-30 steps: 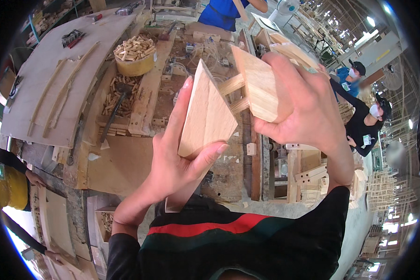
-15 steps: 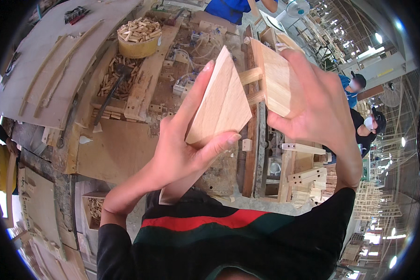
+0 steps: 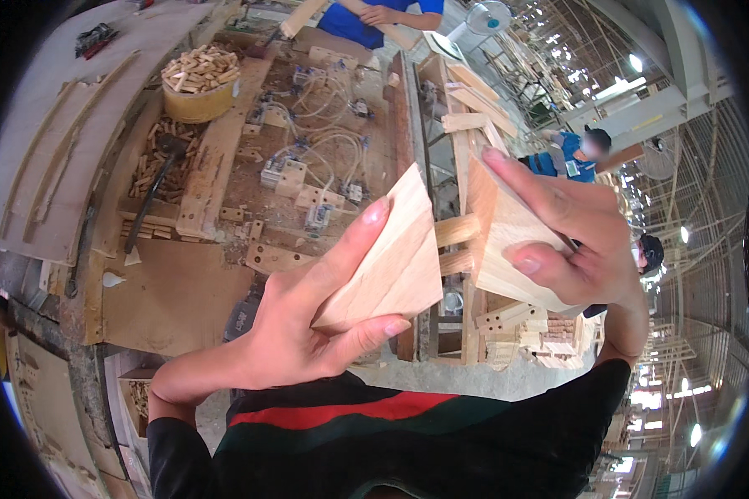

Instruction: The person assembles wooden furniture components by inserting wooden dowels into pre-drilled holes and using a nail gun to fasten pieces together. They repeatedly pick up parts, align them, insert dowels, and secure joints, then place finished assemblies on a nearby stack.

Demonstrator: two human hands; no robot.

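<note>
My left hand (image 3: 287, 324) grips a pale wooden piece (image 3: 387, 270) with a slanted end, thumb on its lower edge and fingers along the upper one. A second pale wooden piece (image 3: 512, 249) is in my right hand (image 3: 591, 237), fingers and thumb closed around its right part. Two round wooden dowels (image 3: 458, 230) bridge the narrow gap between the pieces. Both pieces are held up in front of my chest, above the workbench. My fingers and palms hide their outer parts.
A tub (image 3: 200, 96) heaped with dowels stands at the left, with a hammer (image 3: 168, 154) over more loose dowels. Clear hoses and metal fittings (image 3: 308, 170) cover the bench. A co-worker's hand (image 3: 380, 15) is on wood at the far side; another person (image 3: 574, 154) stands at right.
The two joined pieces sit lower in the picture, and the right piece is turned differently in my right hand. The view has shifted, so the bench contents appear farther left.
</note>
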